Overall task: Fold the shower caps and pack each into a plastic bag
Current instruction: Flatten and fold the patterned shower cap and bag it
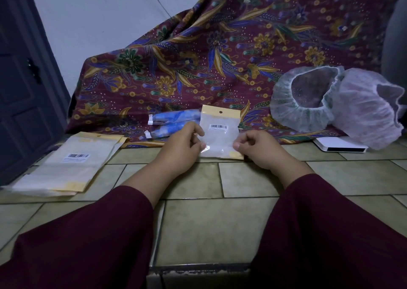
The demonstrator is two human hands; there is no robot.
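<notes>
Plastic bag (220,132) with whitish contents, pinched between left hand (185,147) and right hand (257,150), two open shower caps (308,99) well right.

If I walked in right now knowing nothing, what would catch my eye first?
Probably the big floral cloth draped across the back. In front of it, the left hand and right hand pinch a small plastic bag over the tiled floor. At the right sit two puffy shower caps, unfolded.
</notes>
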